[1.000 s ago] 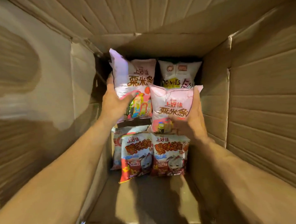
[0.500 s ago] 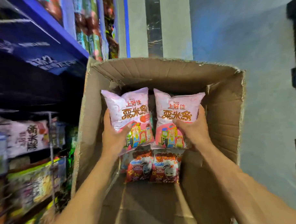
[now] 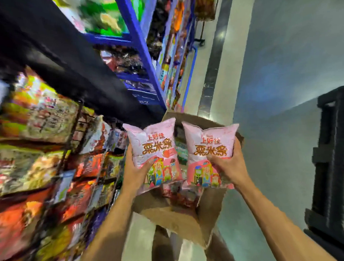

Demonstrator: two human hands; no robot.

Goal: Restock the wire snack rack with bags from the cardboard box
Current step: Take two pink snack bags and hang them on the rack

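Two bags are up and held above the open top of the cardboard box [image 3: 176,214]. The left hand [image 3: 136,171] grips the left pink bag [image 3: 154,148] by its lower half, thumb across the front and fingers curled behind. The right hand [image 3: 227,165] holds the right pink bag [image 3: 210,148] the same way. The bags are upright, side by side, near each other but apart. The wire snack rack [image 3: 76,153] stands to the left, its tiers crowded with packets (that side is motion-blurred, so I cannot tell which slot is free).

Risks, as judged:
- The bags are puffed, made of slick film and gripped low. A quick swing left could slip one onto the floor [image 3: 273,107].
- Squeezing harder to compensate may crush the contents or pop a seam.
- With both hands full, none is spare to part packets on the rack. Pushing in blind could knock neighbouring packets off or snag a bag corner on the wire.
- The box, with red bags [image 3: 181,196] inside, sits on the floor near the rack and is easy to kick on a step left.
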